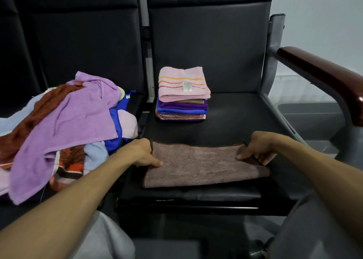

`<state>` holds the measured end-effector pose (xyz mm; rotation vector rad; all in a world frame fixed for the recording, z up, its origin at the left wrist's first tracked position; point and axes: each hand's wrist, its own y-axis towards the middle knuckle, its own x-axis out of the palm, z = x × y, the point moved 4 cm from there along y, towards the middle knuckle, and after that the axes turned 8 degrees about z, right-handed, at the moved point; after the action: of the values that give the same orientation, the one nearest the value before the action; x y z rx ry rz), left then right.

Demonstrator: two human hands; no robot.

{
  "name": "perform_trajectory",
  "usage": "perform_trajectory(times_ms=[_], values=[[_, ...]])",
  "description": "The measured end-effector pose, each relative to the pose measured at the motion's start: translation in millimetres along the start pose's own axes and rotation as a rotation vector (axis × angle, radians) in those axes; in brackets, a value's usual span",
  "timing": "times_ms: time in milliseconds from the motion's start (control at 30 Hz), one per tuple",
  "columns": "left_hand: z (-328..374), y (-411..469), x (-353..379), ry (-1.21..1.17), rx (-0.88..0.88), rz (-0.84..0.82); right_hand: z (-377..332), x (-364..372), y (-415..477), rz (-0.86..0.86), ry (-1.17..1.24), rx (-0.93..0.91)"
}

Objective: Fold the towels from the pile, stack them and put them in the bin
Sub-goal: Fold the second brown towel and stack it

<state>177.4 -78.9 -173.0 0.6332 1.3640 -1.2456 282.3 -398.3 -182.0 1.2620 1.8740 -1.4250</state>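
Note:
A brown towel (200, 164) lies flat, folded into a wide strip, on the front of the black seat (235, 125). My left hand (146, 152) pinches its left end, thumb on top. My right hand (257, 146) grips its right end, fingers curled around the edge. Behind it, at the seat's back left, stands a neat stack of folded towels (182, 99) with a pink striped one on top. The unfolded pile (64, 125) covers the neighbouring seat on the left, a lilac towel draped over brown, blue and pink ones. No bin shows in view.
A dark wooden armrest (322, 76) on a grey metal frame rises at the right. Black seat backs fill the rear. My grey-clad knees are at the bottom edge.

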Motion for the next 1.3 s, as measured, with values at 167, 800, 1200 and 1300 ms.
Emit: perform_trajectory(times_ms=[167,800,1200,1300], values=[[-1.1,-0.8,-6.8,-0.077,-0.028,0.092,-5.0,10.3,1.9,-0.058,0.182,-0.051],[94.0,-12.6,-20.6,-1.163,-0.112,-0.016,-24.6,16.0,5.2,-0.442,0.631,-0.174],[172.1,-3.8,42.9,-0.962,-0.017,-0.193,-17.2,20.1,8.2,-0.429,0.554,-0.126],[169.6,-8.8,39.9,-1.028,0.005,-0.252,-16.7,17.8,7.2,-0.415,0.578,-0.084]])
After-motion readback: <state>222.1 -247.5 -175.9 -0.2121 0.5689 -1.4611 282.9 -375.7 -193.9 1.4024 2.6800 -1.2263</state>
